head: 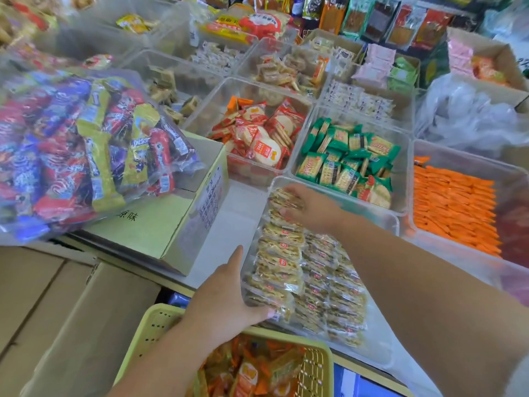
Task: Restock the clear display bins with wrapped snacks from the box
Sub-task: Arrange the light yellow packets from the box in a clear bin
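- Nearest clear bin (393, 222) sits at the counter's front edge, packed with rows of wrapped snacks (286, 262): pale crackers in clear film with small red labels.
- Left hand (229, 296) is against the bin's near-left wall. Fingers are straight and lie along the wall, with the thumb at the near corner by the front packets. It holds nothing.
- Right hand (309, 207) is palm down on the far end of the left row, fingers stretched flat over the top packets. The view is motion-blurred, and no packet shows lifted or pinched.
- Pale green cardboard box (160, 224) stands just left of the bin, with a strip of white counter (226, 224) between them. It has printed characters on its side and flap.
- A clear bag of mixed snacks (86, 153) in red, purple and yellow wrappers lies on top of the box.
- Behind the bin are a bin of red-and-white round crackers (257, 138) and a bin of green packets (346, 159).
- To the right is a bin of orange packets (455, 207), stacked in tidy rows.
- A yellow basket (160, 325) sits below the counter edge under the left forearm, holding orange packets.
- Brown cartons (71, 310) are at lower left.
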### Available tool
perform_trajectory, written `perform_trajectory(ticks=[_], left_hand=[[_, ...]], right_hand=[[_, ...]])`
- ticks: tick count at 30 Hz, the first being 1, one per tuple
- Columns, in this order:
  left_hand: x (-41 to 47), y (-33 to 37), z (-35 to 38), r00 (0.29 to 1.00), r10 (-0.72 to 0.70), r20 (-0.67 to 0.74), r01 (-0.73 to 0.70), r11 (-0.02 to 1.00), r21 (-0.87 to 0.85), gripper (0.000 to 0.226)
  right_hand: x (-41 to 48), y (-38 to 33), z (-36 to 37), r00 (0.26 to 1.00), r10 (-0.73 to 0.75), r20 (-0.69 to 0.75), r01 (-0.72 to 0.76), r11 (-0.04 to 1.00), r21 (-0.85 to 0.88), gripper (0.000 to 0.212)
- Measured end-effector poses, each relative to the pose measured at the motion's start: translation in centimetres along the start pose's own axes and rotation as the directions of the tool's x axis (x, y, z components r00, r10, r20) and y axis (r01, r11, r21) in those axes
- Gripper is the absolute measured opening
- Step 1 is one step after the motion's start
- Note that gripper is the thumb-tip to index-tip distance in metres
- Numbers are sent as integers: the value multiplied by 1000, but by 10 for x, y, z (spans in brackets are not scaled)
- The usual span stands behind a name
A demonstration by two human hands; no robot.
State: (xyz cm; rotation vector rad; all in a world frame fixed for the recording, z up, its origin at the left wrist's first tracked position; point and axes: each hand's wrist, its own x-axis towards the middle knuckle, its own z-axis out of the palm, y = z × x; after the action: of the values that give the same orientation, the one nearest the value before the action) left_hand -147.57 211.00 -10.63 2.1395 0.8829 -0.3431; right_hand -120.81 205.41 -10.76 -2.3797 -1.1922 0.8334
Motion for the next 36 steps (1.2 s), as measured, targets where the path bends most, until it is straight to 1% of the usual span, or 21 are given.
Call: perform_trajectory(ticks=[2,4,5,8,9,11,13,15,16,18,19,20,22,24,27,30,31,33,34,35,36], left_hand=[[-2,5,0,998,60,-6,-60,998,24,138],[-2,12,0,993,122,5,-122,992,25,136],[-2,16,0,992,126,8,-126,992,-4,133],[7,23,0,995,97,-13,-98,982,-160,121],[12,24,-1,996,83,-27,-87,977,-194,120],[23,23,-4,999,33,-35,-41,962,-269,120],[32,22,-6,999,-49,-14,40,925,-377,116],[38,22,-7,994,-110,20,107,876,-470,106],[41,21,-6,992,-125,30,123,857,-500,97],[46,21,-5,990,-135,32,130,828,-545,76],[48,20,-4,989,-141,33,135,811,-569,69],[49,20,-4,988,-150,37,142,790,-596,63],[50,20,-4,984,-173,49,163,748,-644,56],[51,20,-3,985,-170,41,156,751,-641,51],[51,18,-1,992,-124,-2,101,818,-566,47],[55,13,0,996,-83,-14,66,873,-483,50],[55,12,0,997,-79,-12,64,882,-468,52],[53,12,-2,997,-75,-18,59,895,-442,55],[50,13,-4,996,-80,-30,59,902,-428,57],[46,13,-7,994,-89,-59,57,911,-408,58],[40,12,-11,989,-92,-118,41,927,-372,56]], right_hand=[[3,3,5,1000,2,10,-1,999,-38,67],[4,4,10,1000,4,-1,-4,1000,-24,67],[4,3,11,1000,4,-17,-4,1000,-9,68],[-4,0,15,997,-11,-81,16,998,57,76],[-9,-1,16,993,-3,-117,14,996,91,79],[-27,-2,19,975,60,-213,-17,980,200,80],[-53,-2,28,942,149,-299,-33,933,359,76],[-83,-7,46,916,244,-318,-41,847,530,75],[-97,-12,56,906,304,-295,-62,783,618,76],[-117,-27,75,891,421,-171,-132,599,790,80],[-122,-34,82,889,448,-97,-163,506,847,83],[-124,-40,89,891,453,-43,-179,437,882,85],[-120,-52,96,895,446,-14,-175,379,909,84],[-113,-63,101,889,458,-30,-164,379,911,78],[-107,-68,107,876,481,-14,-189,371,909,82],[-107,-65,103,865,499,51,-223,293,930,71],[-109,-62,100,863,501,72,-235,270,934,73],[-114,-57,94,868,488,90,-242,258,935,85],[-118,-54,91,869,488,78,-241,279,930,87],[-122,-52,89,868,495,37,-230,335,914,85],[-128,-48,87,866,499,-34,-202,412,889,79]])
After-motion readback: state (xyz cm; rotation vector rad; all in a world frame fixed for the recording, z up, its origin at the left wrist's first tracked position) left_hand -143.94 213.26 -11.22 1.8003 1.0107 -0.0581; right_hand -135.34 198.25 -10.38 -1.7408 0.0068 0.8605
